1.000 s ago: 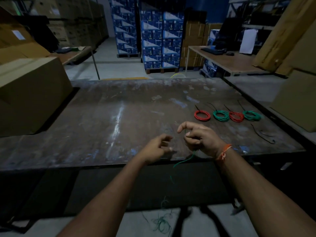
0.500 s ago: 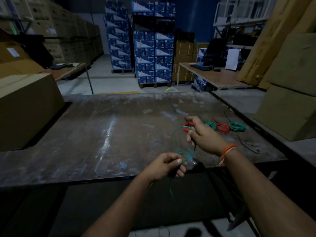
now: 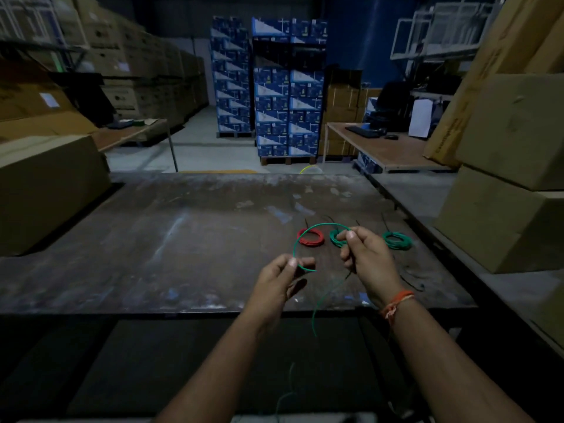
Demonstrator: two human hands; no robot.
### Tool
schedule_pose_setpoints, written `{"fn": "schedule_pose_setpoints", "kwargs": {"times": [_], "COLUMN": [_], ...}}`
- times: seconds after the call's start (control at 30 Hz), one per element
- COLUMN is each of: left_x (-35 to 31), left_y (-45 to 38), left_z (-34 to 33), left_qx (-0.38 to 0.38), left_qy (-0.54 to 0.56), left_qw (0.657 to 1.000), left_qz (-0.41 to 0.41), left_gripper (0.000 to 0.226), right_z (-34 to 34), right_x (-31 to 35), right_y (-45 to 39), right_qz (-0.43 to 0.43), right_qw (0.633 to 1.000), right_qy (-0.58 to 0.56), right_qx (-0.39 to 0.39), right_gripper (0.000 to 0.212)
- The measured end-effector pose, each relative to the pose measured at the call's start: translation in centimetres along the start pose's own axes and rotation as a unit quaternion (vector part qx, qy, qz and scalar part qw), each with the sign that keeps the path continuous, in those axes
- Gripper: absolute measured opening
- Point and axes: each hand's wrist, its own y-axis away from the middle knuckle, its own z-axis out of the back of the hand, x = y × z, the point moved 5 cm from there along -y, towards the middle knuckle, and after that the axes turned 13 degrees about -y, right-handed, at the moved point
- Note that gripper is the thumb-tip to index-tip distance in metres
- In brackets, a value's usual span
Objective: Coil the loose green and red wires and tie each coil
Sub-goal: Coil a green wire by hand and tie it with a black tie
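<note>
Both hands have drawn apart since the earlier frame, and the green wire (image 3: 317, 228) now arches in one wide loop between them above the worktop's near edge. At the loop's near end the left hand (image 3: 282, 277) pinches the wire between thumb and forefinger, with a short end sticking out to the right; at the far end the right hand (image 3: 364, 257) pinches it with its other fingers curled, an orange thread band (image 3: 396, 303) on its wrist. From the right hand the wire's tail drops over the near edge toward the floor. On the scuffed, dark worktop (image 3: 183, 239), toward its right side, lie finished coils: a red coil (image 3: 311, 238), a green coil (image 3: 337, 239) partly hidden behind the right hand, and another green coil (image 3: 396, 240) nearer the right edge, each well apart from the near edge. Dark ties (image 3: 412, 279) lie by the near right corner. A large cardboard box (image 3: 45, 190) sits at the worktop's left edge and stacked cartons (image 3: 503, 193) stand past its right edge. Beyond the far edge the dim warehouse holds pallets of blue boxes (image 3: 287, 96) and a wooden desk (image 3: 393, 148) carrying a keyboard.
</note>
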Motion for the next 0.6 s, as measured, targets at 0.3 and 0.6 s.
{"fn": "schedule_pose_setpoints", "kwargs": {"times": [0.3, 0.6], "left_x": [-3.1, -4.8], "left_y": [0.7, -1.1], "left_z": [-3.8, -0.1], "left_qx": [-0.076, -0.179], "left_qy": [0.319, 0.242], "left_qw": [0.945, 0.951], "left_qz": [0.012, -0.065], "left_gripper": [0.023, 0.023], "right_z": [4.5, 6.0], "right_x": [-9.3, -14.1], "right_y": [5.2, 10.9], "right_qz": [-0.109, -0.102], "right_qw": [0.987, 0.989], "right_qy": [0.091, 0.109], "right_qx": [0.079, 0.018], "right_gripper": [0.020, 0.023]}}
